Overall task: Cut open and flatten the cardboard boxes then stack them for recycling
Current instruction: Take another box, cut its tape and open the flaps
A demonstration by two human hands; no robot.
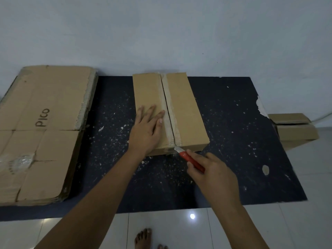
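One taped box [168,112] on the dark mat [233,123] is pressed flat-handed by the left hand [145,130]; the box cutter [190,159], gripped by the right hand [212,177], is set at its seam. Flattened cardboard [41,133] is stacked left; another box [294,130] remains.

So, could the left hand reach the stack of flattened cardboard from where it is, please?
Probably yes: the left hand rests open on the box, and only bare mat lies between it and the stack.
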